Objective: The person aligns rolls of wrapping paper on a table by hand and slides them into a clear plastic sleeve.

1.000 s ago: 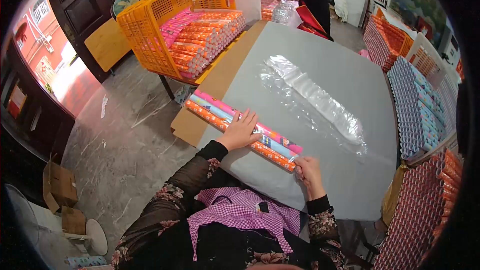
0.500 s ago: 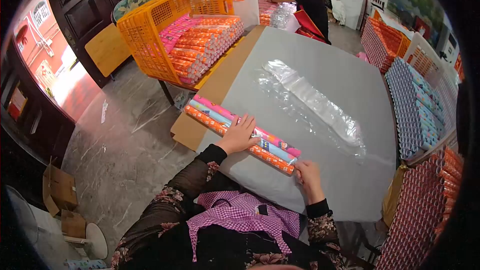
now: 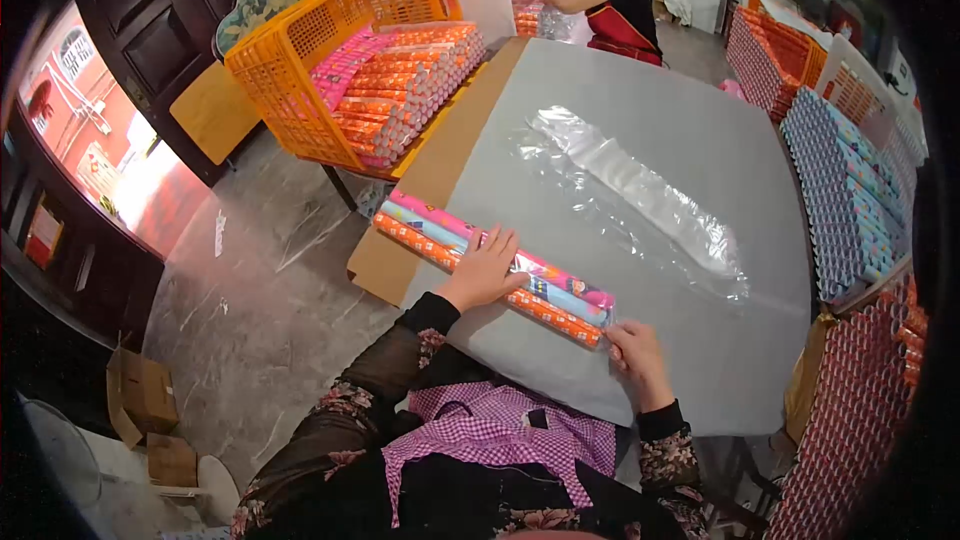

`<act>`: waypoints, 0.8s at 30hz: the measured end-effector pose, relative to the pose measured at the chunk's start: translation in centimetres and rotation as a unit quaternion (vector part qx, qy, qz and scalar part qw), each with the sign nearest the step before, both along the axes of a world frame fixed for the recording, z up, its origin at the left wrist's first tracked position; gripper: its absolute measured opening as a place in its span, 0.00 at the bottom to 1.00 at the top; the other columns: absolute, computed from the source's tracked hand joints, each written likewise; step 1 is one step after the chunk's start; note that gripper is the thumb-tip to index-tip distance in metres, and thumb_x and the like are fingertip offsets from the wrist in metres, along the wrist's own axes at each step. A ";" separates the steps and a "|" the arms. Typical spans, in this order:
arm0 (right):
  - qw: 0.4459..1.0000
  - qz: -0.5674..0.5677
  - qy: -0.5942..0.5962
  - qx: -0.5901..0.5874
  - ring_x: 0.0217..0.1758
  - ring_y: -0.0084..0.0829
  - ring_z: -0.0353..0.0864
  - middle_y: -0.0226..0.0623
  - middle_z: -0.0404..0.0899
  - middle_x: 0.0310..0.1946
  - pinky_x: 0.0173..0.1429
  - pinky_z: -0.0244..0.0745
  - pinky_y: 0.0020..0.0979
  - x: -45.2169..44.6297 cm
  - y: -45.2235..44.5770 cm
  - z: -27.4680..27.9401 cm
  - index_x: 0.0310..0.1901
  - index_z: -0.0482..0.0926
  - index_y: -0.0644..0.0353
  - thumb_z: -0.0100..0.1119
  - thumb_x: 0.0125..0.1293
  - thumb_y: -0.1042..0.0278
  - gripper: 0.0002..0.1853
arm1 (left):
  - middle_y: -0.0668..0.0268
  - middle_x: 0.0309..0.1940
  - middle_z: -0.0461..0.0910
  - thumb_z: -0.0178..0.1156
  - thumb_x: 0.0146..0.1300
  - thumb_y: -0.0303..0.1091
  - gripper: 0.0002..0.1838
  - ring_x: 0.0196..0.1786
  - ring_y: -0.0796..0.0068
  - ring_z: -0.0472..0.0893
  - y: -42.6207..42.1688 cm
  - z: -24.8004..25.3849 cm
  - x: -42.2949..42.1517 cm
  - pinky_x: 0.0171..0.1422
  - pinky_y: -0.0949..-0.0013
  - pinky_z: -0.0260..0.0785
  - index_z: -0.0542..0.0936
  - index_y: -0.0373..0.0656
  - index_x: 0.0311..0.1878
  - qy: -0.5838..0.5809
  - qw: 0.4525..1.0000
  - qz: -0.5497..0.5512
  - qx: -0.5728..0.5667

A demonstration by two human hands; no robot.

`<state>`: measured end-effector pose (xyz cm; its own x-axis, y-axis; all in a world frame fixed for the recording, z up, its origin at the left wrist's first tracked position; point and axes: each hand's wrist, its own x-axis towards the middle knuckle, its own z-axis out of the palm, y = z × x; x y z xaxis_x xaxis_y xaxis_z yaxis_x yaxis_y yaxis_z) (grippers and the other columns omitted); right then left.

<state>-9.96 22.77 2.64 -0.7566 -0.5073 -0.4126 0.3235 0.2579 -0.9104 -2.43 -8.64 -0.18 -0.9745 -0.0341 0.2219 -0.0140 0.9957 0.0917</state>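
Observation:
Three wrapping paper rolls lie side by side on the table: a pink roll (image 3: 428, 211), a light blue roll (image 3: 563, 297) and an orange roll (image 3: 558, 319). A shiny clear plastic bag (image 3: 609, 316) appears to cover them, showing past their right end. My left hand (image 3: 485, 272) rests flat across the middle of the rolls, fingers spread. At the right end, my right hand (image 3: 640, 352) has its fingers pinched at the bag's edge; the exact grip is partly hidden. Beyond the rolls lies a stack of flat clear bags (image 3: 640, 195).
The grey-covered table (image 3: 720, 370) has a cardboard strip (image 3: 380, 270) along its left side. An orange crate (image 3: 300, 90) of rolls stands at the back left. Stacked blue rolls (image 3: 835, 195) and red rolls (image 3: 850, 430) line the right. A co-worker (image 3: 615, 0) stands beyond the table.
The view has shifted slightly. My right hand has moved a little right, away from the roll ends; my left hand stays on the rolls. The co-worker at the back has changed posture.

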 end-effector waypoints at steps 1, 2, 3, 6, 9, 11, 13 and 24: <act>1.000 0.013 0.001 0.001 0.13 0.16 0.65 0.24 0.69 0.13 0.16 0.55 0.22 0.1 0.0 0.3 0.24 0.77 0.61 0.60 0.62 0.68 0.10 | 0.46 0.69 0.65 0.53 0.66 0.57 0.40 0.75 0.46 0.59 -0.1 -0.2 -0.1 0.76 0.42 0.46 0.64 0.30 0.68 0.012 1.000 -0.002 -0.012; 1.000 0.027 0.001 0.005 0.13 0.16 0.65 0.24 0.69 0.13 0.17 0.56 0.23 0.1 0.0 0.5 0.24 0.77 0.61 0.60 0.61 0.68 0.10 | 0.46 0.68 0.66 0.52 0.66 0.58 0.40 0.74 0.46 0.60 -0.1 -0.4 0.1 0.76 0.41 0.47 0.65 0.31 0.68 0.022 1.000 -0.001 -0.022; 0.999 0.031 -0.006 0.012 0.13 0.16 0.65 0.24 0.69 0.13 0.17 0.56 0.23 -0.2 0.0 -0.2 0.24 0.77 0.61 0.60 0.61 0.68 0.10 | 0.46 0.69 0.64 0.52 0.65 0.59 0.41 0.75 0.46 0.59 0.0 -0.3 0.1 0.76 0.42 0.46 0.64 0.31 0.68 0.005 1.000 0.002 -0.013; 0.998 0.036 0.022 0.039 0.16 0.18 0.66 0.26 0.69 0.14 0.19 0.59 0.26 0.2 0.3 -0.8 0.21 0.75 0.61 0.61 0.57 0.68 0.10 | 0.46 0.67 0.66 0.54 0.63 0.57 0.40 0.74 0.46 0.59 0.0 -0.2 -0.1 0.76 0.42 0.45 0.65 0.31 0.66 0.032 0.999 -0.002 -0.007; 0.995 0.069 -0.020 0.065 0.19 0.16 0.70 0.25 0.74 0.18 0.23 0.62 0.22 0.4 0.2 0.7 0.27 0.81 0.62 0.63 0.58 0.64 0.10 | 0.46 0.68 0.65 0.51 0.65 0.60 0.42 0.75 0.46 0.59 -0.2 -0.6 -0.1 0.75 0.45 0.48 0.63 0.31 0.68 0.025 0.999 -0.001 -0.023; 0.997 0.056 0.041 0.045 0.21 0.16 0.71 0.25 0.75 0.20 0.24 0.63 0.23 0.7 0.1 -0.5 0.29 0.82 0.65 0.64 0.58 0.64 0.11 | 0.49 0.69 0.65 0.54 0.64 0.57 0.40 0.75 0.47 0.58 -0.3 -0.8 -0.3 0.77 0.45 0.46 0.65 0.31 0.67 0.028 1.000 -0.007 -0.003; 0.998 0.047 0.021 0.023 0.22 0.16 0.71 0.25 0.75 0.20 0.24 0.62 0.23 0.9 -0.2 -2.2 0.30 0.82 0.67 0.64 0.58 0.64 0.11 | 0.48 0.68 0.66 0.52 0.65 0.59 0.40 0.74 0.47 0.59 -0.5 -1.3 -0.3 0.76 0.44 0.47 0.66 0.31 0.67 0.033 0.999 -0.007 -0.014; 0.988 0.018 0.010 0.152 0.19 0.14 0.66 0.22 0.72 0.18 0.24 0.57 0.22 1.5 -0.9 0.4 0.34 0.84 0.69 0.62 0.61 0.64 0.13 | 0.47 0.67 0.68 0.53 0.64 0.61 0.41 0.74 0.47 0.60 0.2 -0.3 0.1 0.78 0.43 0.45 0.68 0.30 0.66 0.043 0.999 -0.013 0.002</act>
